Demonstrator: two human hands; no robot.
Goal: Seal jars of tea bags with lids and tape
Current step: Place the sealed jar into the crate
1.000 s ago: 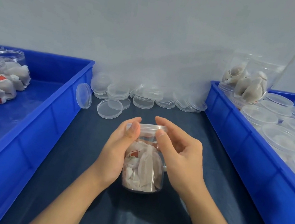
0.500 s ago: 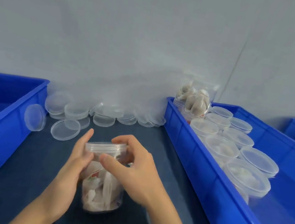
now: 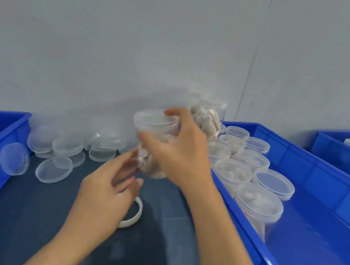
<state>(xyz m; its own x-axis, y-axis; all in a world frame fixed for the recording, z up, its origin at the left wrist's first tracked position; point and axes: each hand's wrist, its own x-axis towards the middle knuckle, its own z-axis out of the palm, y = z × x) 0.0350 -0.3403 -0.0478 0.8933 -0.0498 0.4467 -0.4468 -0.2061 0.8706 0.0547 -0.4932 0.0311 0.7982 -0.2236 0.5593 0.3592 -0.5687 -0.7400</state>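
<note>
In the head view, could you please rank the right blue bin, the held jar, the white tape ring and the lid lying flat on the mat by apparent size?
1. right blue bin
2. held jar
3. and 4. lid lying flat and white tape ring: unsure, since the left hand hides much of the ring.

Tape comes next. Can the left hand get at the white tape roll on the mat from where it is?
Probably yes. The left hand hangs open directly over the tape roll, and nothing lies between them. The right hand alone holds the lidded jar up, leaving the left free.
</note>
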